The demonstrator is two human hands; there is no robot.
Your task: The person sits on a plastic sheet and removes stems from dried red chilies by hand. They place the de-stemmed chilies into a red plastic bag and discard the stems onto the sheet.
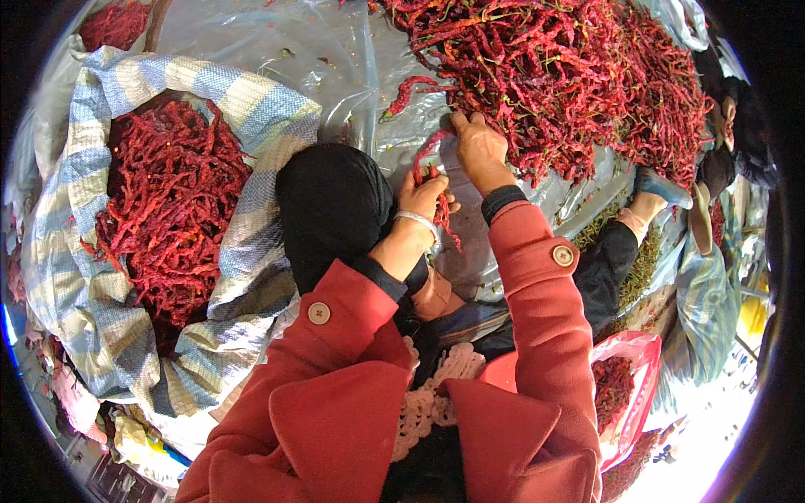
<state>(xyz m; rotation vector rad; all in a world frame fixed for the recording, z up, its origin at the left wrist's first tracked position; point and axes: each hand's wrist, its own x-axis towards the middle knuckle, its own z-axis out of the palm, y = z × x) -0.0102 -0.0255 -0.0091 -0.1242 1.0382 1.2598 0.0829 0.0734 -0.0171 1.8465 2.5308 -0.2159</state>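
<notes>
Several wrinkled dried red chillies (445,214) hang from my left hand (420,204), its fingers closed around them, in front of my black-clad knee. One long chilli (425,151) curves up from that hand to the fingers of my right hand (481,149). Those fingers are bent at its upper end, and their tips are partly hidden. Just beyond my right hand lies the near edge of a large heap of red chillies (534,82), many with green stems. Two or three loose chillies (409,95) rest on clear plastic sheeting (327,38) left of the heap.
To my left stands a striped woven sack (258,94), its rim rolled down, full of stemless-looking red chillies (176,214). Green stems (638,270) litter the ground at right. A pink-edged plastic bag (648,371) holds chilli pieces. Another person's shoe (701,217) shows at far right.
</notes>
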